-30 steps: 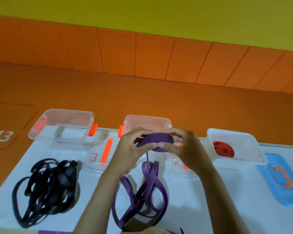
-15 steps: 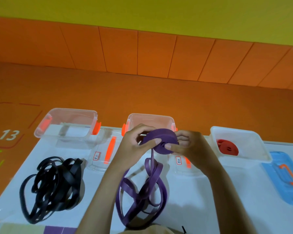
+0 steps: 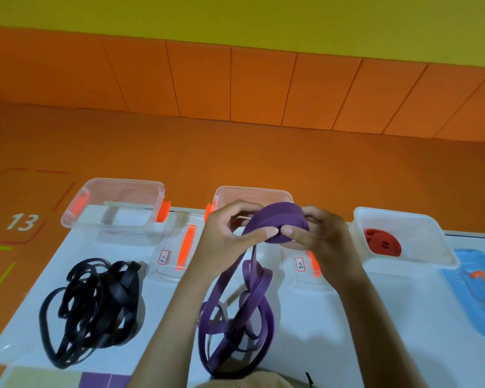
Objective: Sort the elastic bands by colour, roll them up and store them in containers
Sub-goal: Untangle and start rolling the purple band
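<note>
Both hands, left point(image 3: 230, 236) and right point(image 3: 317, 236), grip the purple roll point(image 3: 277, 219) above the table point(image 3: 347, 317). Its loose tail hangs to purple loops point(image 3: 235, 326), apparently the same band. Black bands point(image 3: 95, 306) lie left.

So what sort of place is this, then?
Probably a children's activity room or gym, though I can't be sure. There are orange wall panels, an orange floor with a painted 13, and a white table set up for sorting, with a clear container, a black band pile and a purple band.

Bright even light, soft shadows, wide-angle distortion.
</note>
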A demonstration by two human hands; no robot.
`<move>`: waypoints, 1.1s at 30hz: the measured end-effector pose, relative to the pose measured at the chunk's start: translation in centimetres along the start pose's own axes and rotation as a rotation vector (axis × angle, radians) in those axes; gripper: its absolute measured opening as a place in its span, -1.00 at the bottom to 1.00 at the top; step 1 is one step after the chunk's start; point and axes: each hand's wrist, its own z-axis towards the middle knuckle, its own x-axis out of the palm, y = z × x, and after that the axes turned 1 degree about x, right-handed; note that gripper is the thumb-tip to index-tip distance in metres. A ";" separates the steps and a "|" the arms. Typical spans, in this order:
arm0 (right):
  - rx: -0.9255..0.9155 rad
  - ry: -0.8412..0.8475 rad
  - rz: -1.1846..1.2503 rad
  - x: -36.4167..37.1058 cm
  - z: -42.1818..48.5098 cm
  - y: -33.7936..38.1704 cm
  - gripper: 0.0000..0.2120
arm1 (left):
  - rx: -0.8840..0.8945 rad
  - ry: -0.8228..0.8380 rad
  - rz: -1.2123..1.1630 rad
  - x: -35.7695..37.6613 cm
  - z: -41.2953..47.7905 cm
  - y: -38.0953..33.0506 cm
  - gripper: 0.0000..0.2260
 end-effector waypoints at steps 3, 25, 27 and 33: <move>0.091 -0.041 0.219 1.3 0.2 -0.6 -0.78 | -0.049 0.014 0.031 -0.3 0.2 0.3 -0.71; 0.116 0.023 -0.103 -0.7 -0.2 -0.3 -0.70 | 0.023 -0.013 0.124 0.1 -0.2 0.1 -0.73; 0.093 -0.025 -0.027 -0.7 -0.4 -0.1 -0.70 | -0.004 -0.012 0.076 0.2 -0.3 -0.2 -0.72; 0.090 -0.037 0.102 -0.1 -1.0 -1.1 -0.78 | -0.126 -0.048 -0.026 -0.6 -0.7 -0.1 -0.74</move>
